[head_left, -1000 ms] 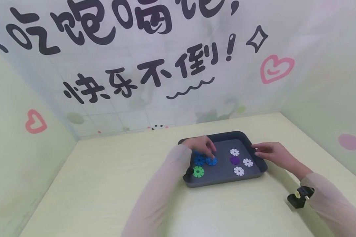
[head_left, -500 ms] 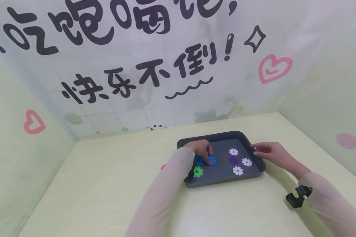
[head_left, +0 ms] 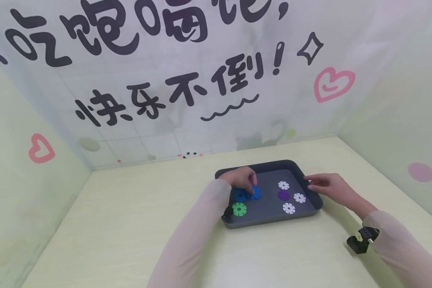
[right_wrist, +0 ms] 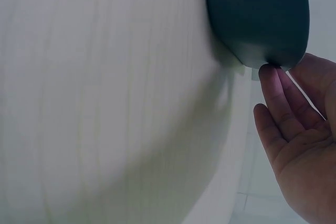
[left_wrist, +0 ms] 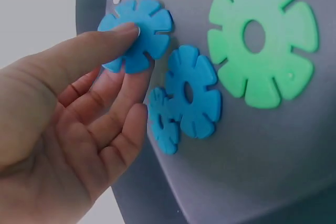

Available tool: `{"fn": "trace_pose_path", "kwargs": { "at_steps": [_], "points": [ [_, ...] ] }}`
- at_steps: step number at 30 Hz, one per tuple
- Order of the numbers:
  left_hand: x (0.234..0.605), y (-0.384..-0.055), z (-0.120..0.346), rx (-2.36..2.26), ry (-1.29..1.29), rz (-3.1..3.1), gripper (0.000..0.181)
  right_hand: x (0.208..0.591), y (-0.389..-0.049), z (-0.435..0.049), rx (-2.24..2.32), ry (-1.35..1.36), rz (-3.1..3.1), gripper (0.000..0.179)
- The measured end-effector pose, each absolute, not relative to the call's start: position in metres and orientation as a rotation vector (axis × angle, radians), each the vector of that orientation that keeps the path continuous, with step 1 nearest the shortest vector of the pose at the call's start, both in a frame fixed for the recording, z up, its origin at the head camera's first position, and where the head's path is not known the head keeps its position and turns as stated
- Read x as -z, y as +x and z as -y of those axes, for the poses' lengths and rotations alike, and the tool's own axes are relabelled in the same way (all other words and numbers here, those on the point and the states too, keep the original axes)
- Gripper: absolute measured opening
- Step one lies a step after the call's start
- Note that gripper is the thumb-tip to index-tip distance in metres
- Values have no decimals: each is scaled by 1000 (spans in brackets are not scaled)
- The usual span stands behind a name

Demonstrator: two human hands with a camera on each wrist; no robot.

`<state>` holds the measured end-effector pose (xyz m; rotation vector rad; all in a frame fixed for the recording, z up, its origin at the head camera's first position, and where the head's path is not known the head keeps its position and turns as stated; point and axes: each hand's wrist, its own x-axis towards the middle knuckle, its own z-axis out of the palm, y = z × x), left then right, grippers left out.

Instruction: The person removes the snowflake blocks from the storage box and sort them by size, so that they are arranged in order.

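Note:
My left hand [head_left: 240, 177] is over the left part of the dark grey tray [head_left: 273, 219], pinching a blue notched plastic disc [left_wrist: 152, 14] by thumb and fingers. In the left wrist view that disc stands clear of the tray floor. Below it lie two blue discs, one larger-looking [left_wrist: 202, 111] and one [left_wrist: 164, 142] nearer the tray wall. A green disc [left_wrist: 289, 77] lies beside them. At the tray's right side, my right hand [head_left: 334, 188] grips the rim, thumb on one face and fingers on the other; the right wrist view shows the fingertips at the tray edge.
In the tray's right half lie a purple disc [head_left: 281, 195] and three white discs, among them one at the front [head_left: 286, 208]. The tray rests on a pale wooden table [head_left: 129, 216]. Printed walls [head_left: 158, 136] stand behind and at both sides.
My left hand has closed thumb and fingers on the right-hand blue disc and raised it slightly off the tray. The right hand keeps its place at the rim.

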<state>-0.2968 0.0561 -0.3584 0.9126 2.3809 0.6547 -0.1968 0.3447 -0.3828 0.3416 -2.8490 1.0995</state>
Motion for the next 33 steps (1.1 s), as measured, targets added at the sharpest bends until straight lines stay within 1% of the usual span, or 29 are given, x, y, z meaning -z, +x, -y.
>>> {"fn": "trace_pose_path", "kwargs": {
  "at_steps": [6, 11, 18, 24, 33],
  "points": [
    [350, -297, -41, -722, 971, -2381, 18, 383, -197, -344, -1100, 342, 2847, 37],
    [335, -296, -15, -763, 1003, -2400, 20, 384, -198, -344, -1099, 347, 2838, 37],
    [320, -289, 33, -784, 918, -2430, 18, 384, -198, -344, -1105, 342, 2832, 38],
    [324, -282, 80, -790, 803, -2474, 16, 385, -198, -344, -1097, 345, 2836, 38],
    [347, -272, 134, -840, 676, -2483, 14, 384, -196, -342, -1086, 350, 2833, 38]
  ]
}}
